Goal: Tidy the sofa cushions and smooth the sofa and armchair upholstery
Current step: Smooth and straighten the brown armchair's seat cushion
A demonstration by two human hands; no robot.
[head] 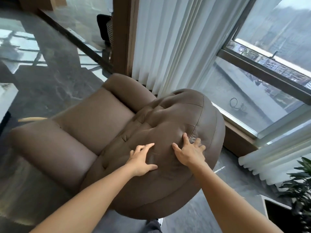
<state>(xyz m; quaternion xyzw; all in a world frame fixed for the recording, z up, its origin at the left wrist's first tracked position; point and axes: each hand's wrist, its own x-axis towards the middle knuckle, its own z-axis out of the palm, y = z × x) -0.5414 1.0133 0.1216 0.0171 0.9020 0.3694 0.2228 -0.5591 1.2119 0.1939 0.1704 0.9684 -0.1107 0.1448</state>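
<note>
A brown leather armchair [94, 121] fills the middle of the view, seen from behind and above its padded, tufted backrest [168, 125]. My left hand [143, 159] lies flat on the backrest with fingers spread. My right hand [190, 152] presses on the backrest just to the right, fingers splayed toward the seam near its edge. Neither hand holds anything. The seat cushion and both armrests are visible to the left of the backrest. The sofa and its cushions are out of view.
White pleated curtains [170, 42] hang right behind the chair, beside a large window [262, 78]. A green plant in a white planter [296, 195] stands at the lower right. Glossy dark marble floor [50, 78] spreads to the left.
</note>
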